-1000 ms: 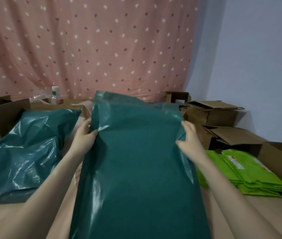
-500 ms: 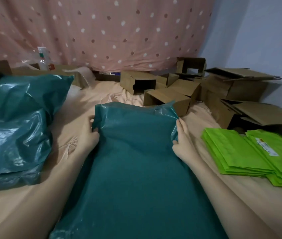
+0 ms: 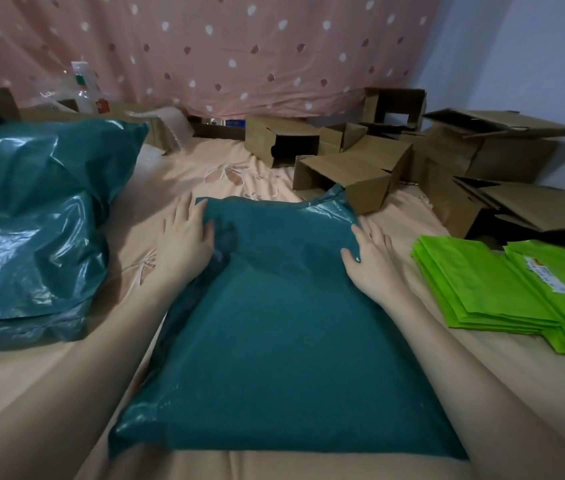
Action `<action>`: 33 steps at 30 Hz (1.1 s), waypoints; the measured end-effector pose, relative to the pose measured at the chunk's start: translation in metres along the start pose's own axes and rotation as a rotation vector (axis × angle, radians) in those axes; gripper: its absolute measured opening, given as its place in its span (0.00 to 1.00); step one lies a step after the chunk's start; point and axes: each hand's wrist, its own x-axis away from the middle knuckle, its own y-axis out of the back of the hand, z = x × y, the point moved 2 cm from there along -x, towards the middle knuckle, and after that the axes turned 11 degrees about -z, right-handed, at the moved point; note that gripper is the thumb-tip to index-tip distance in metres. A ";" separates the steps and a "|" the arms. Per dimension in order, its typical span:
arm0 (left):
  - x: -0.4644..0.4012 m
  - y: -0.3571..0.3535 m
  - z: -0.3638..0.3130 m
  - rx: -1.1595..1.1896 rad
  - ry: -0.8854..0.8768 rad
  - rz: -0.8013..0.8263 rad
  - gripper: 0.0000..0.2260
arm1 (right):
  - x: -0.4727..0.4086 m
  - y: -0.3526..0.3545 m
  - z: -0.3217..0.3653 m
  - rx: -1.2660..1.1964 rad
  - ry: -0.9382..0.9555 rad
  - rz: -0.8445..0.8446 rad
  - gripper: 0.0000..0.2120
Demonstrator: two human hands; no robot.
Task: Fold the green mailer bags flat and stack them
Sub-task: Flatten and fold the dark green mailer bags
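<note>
A dark green mailer bag [image 3: 274, 334] lies flat on the peach bedsheet in front of me. My left hand [image 3: 186, 239] rests on its far left corner, thumb on top of the bag and fingers spread on the sheet beside it. At the far right edge my right hand [image 3: 371, 252] has its thumb on the bag and its fingers stretched out alongside. A glossy pile of dark green mailer bags [image 3: 32, 230] sits to the left. On the right lies a stack of flat bright green mailer bags [image 3: 502, 289].
Several open cardboard boxes [image 3: 353, 171] crowd the far middle and right, up to the pale wall. A plastic bottle [image 3: 84, 88] and clear wrapping stand at the back left before a pink dotted curtain [image 3: 225, 46]. Bare bedsheet [image 3: 156, 188] shows between the pile and the bag.
The bag came down from upright in front of me to flat on the sheet. My view tilted downward. Both hands slid from gripping its upper sides to resting at its far corners.
</note>
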 end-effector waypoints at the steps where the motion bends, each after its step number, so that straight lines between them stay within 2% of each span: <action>1: 0.003 0.007 -0.007 0.019 -0.013 0.021 0.21 | 0.006 0.006 0.007 -0.050 0.013 -0.003 0.26; 6: 0.055 0.040 -0.057 0.092 -0.102 0.224 0.20 | 0.053 0.037 0.049 -0.216 0.119 0.042 0.24; 11: 0.119 0.054 -0.087 0.055 -0.209 0.381 0.21 | 0.109 0.051 0.073 -0.162 0.222 0.182 0.25; 14: 0.145 0.051 -0.083 -0.053 -0.271 0.383 0.22 | 0.135 0.045 0.070 -0.060 0.245 0.260 0.25; 16: 0.156 0.048 -0.078 -0.100 -0.298 0.356 0.22 | 0.144 0.040 0.068 0.005 0.264 0.253 0.25; 25: 0.159 0.043 -0.075 -0.007 -0.222 0.352 0.22 | 0.142 0.037 0.067 0.034 0.287 0.268 0.25; 30: 0.156 0.047 -0.059 0.083 -0.116 0.338 0.27 | 0.138 0.040 0.047 -0.017 0.164 0.232 0.30; 33: 0.160 0.053 -0.033 0.152 -0.052 0.343 0.29 | 0.141 0.043 0.025 -0.097 0.079 0.252 0.30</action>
